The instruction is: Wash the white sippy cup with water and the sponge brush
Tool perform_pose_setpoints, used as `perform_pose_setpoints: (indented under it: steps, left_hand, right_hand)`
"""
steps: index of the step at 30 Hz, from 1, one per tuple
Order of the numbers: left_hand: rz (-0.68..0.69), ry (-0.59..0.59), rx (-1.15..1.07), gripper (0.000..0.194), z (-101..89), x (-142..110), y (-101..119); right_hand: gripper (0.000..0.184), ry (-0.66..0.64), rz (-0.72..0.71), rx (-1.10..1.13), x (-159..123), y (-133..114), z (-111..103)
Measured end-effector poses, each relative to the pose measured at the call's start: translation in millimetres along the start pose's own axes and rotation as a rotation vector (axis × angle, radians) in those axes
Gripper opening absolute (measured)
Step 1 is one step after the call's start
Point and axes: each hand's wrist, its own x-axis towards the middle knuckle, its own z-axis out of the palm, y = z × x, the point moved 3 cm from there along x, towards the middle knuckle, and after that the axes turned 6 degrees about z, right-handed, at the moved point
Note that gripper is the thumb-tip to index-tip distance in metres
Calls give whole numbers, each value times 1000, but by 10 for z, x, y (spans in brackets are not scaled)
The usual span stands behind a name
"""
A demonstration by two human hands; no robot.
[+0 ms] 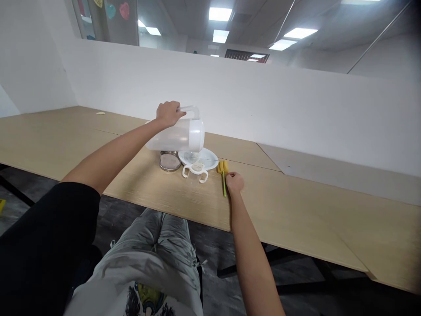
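My left hand (169,113) is wrapped round the handle of a translucent plastic pitcher (171,136) with a white lid. The pitcher lies tipped on its side in the air, its lid end just above a clear cup (195,172) with a white two-handled rim. Behind the cup is a white plate (210,159), partly hidden by the pitcher. A round metal dish (170,161) stands to the cup's left. My right hand (235,181) rests closed on the table, close beside a yellow sponge brush (222,167) with a green handle; whether they touch, I cannot tell.
The long wooden table (289,206) runs along a white wall (263,105) with glass above it. A small pale piece (100,113) lies at the far left. The table's front edge is close to my lap.
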Motion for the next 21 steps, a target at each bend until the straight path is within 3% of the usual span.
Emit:
perform_pose_setpoints:
  steps: [21]
  left_hand:
    - [8, -8, -73, 23, 15, 43, 74]
  right_hand:
    - [28, -19, -9, -1, -33, -24, -25]
